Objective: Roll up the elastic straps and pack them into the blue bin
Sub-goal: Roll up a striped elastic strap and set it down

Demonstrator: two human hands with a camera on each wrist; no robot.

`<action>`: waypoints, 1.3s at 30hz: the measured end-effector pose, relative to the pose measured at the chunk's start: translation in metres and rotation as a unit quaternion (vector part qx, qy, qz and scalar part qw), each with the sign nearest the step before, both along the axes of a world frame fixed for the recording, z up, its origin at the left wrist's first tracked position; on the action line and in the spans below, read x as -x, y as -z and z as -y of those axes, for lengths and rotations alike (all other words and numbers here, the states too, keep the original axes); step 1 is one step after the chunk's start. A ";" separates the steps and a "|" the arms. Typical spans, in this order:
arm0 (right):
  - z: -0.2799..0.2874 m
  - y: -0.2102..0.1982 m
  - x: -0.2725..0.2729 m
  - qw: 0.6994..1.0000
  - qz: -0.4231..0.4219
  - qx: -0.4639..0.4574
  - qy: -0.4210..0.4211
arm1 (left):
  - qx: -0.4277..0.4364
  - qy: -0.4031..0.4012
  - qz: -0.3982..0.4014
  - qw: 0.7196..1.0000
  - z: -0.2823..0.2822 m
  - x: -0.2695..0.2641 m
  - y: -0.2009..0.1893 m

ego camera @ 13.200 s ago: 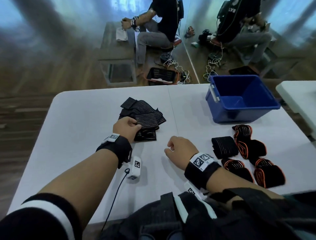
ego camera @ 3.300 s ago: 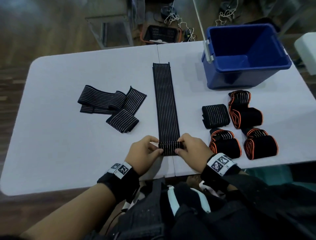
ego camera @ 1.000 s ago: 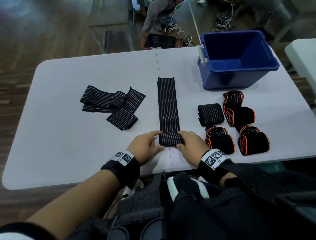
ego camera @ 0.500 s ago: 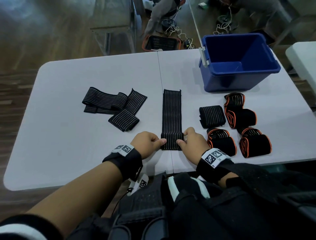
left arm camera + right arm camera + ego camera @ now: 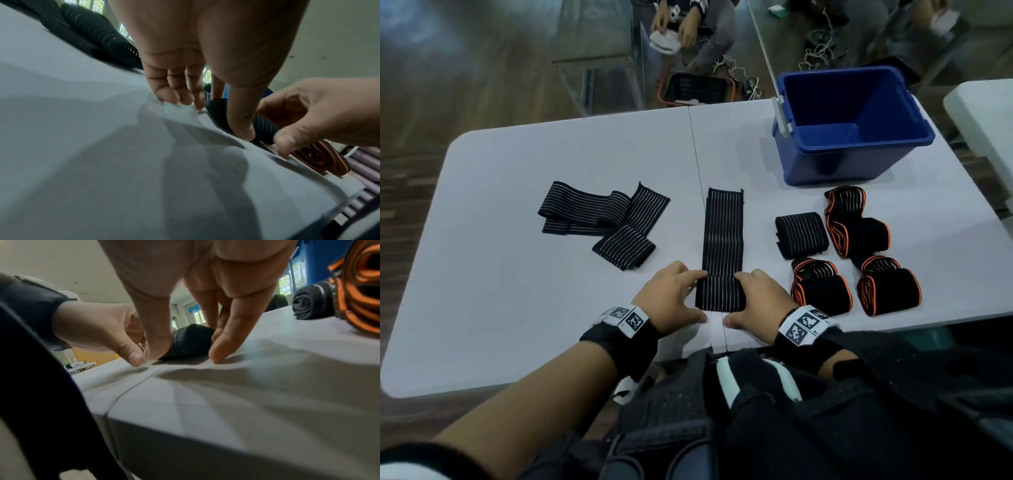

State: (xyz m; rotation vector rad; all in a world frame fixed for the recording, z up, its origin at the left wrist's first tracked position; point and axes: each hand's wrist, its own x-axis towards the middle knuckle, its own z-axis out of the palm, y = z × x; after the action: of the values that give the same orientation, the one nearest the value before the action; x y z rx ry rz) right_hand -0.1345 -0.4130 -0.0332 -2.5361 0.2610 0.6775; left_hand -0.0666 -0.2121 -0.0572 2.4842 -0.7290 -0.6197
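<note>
A black strap with thin white stripes point(image 5: 723, 233) lies lengthwise along the table's middle, its near end wound into a roll point(image 5: 719, 294). My left hand point(image 5: 674, 297) pinches the roll's left end and my right hand point(image 5: 758, 297) pinches its right end. The roll point(image 5: 190, 340) sits between thumb and fingers in the right wrist view, and the same roll point(image 5: 242, 123) shows under my left thumb. The blue bin point(image 5: 849, 120) stands empty at the back right. Loose striped straps point(image 5: 602, 219) lie to the left.
A rolled black strap point(image 5: 800, 234) and three orange-edged rolls point(image 5: 856, 226) point(image 5: 820, 287) point(image 5: 887, 286) lie right of my hands. The white table's near edge point(image 5: 688, 356) is just behind my wrists. Another person sits beyond the table by an orange-rimmed basket point(image 5: 697, 89).
The roll has grown thicker and the flat part of the strap has shortened, its far end drawn toward me. Both hands have kept hold of the roll's ends.
</note>
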 end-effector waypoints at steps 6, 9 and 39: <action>0.003 0.002 0.003 0.999 0.032 0.001 0.001 | 0.044 0.033 0.025 0.998 0.000 0.002 0.001; 0.002 0.000 0.001 0.999 0.028 -0.016 0.015 | 0.084 -0.015 -0.008 0.996 -0.003 0.002 0.000; 0.013 0.008 -0.017 0.993 0.072 -0.078 0.057 | -0.022 -0.018 -0.013 1.000 0.011 -0.012 -0.011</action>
State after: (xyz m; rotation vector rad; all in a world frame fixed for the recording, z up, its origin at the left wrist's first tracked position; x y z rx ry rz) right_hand -0.1172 -0.4262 -0.0409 -2.3865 0.2875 0.4497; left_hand -0.0542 -0.2232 -0.0462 2.5187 -0.6662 -0.6609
